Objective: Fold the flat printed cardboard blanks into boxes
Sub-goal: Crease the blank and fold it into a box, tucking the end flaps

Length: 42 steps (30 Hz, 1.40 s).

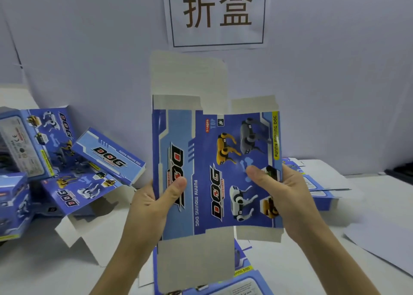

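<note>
Held upright directly below the wall sign (218, 13): a flat DOG box blank (201, 138). Pinched at its left edge by the left hand (154, 198) and at its right edge by the right hand (288, 196), thumbs on the printed face.

Probably best to press both edges inward along the scored creases, squaring the sleeve before tucking the grey flaps. Keep thumbs off the creases.

Readable on the blank: "DOG", "FUNNY MOVING DOG", "TOP", "3+ ages". On the sign: "折盒".

Lower left of the sign, folded boxes (55, 156); far below it, spare blanks (245, 282).

We look forward and slightly down from head height, close over the tabletop (368, 205), facing the wall (89, 49).
</note>
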Motion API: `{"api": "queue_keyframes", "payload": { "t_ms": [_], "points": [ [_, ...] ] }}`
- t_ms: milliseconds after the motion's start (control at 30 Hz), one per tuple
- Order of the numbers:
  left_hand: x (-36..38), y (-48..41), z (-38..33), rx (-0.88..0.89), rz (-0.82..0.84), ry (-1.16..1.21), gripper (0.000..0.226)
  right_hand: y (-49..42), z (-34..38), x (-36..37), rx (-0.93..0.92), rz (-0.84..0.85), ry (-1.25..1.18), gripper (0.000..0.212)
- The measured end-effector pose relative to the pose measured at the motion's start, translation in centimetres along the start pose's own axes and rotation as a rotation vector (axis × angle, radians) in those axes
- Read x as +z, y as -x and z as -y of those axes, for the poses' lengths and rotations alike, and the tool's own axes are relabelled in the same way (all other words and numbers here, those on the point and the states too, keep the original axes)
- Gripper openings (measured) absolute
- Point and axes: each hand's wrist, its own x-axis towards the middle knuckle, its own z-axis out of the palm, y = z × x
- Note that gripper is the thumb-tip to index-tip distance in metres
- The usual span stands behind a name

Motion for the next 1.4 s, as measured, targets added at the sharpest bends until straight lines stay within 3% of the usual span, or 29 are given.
{"api": "queue_keyframes", "payload": {
  "t_ms": [67,200,467,567,667,700,767,833,933,1067,1267,1400],
  "points": [
    [-0.1,0.1,-0.2,0.016,0.012,-0.03,0.051,-0.1,-0.1,-0.2,0.005,0.008,0.001,0.026],
    [-0.5,0.0,-0.4,0.025,0.037,0.021,0.05,-0.2,0.2,-1.0,0.026,0.155,0.116,0.043],
    [0.7,0.4,0.1,0.215,-0.092,-0.033,0.033,-0.1,-0.5,-0.4,-0.068,0.067,0.054,0.015],
    [0.9,0.5,-0.2,0.314,-0.027,-0.156,0.063,0.1,-0.5,0.0,-0.067,0.118,0.023,0.017],
    [0.2,0.1,0.0,0.338,-0.019,-0.324,0.099,0.1,-0.4,0.1,-0.113,0.294,0.099,0.018],
    [-0.2,-0.1,0.1,0.339,-0.025,-0.34,0.101,0.1,-0.2,0.2,-0.112,0.364,0.086,0.023],
    [-0.9,-0.3,0.2,0.355,-0.014,-0.333,0.092,0.1,0.0,0.0,-0.054,0.439,-0.083,0.06],
    [-0.9,0.0,-0.3,0.438,0.001,-0.402,0.087,0.0,0.5,-0.4,0.018,0.423,-0.27,0.076],
    [-0.6,0.5,-0.8,0.6,0.118,-0.507,0.089,0.1,0.7,-0.2,0.032,0.446,-0.368,0.065],
    [-0.4,0.6,-0.5,0.641,0.194,-0.522,0.086,0.3,0.6,-0.1,0.166,0.483,-0.663,0.057],
    [-0.3,0.9,-0.9,0.733,0.17,-0.5,0.084,0.7,0.8,0.2,0.095,0.534,-0.686,0.016],
    [0.2,1.2,-1.2,0.77,0.175,-0.501,0.081,0.7,1.0,0.5,0.083,0.589,-0.739,0.031]
  ]
}}
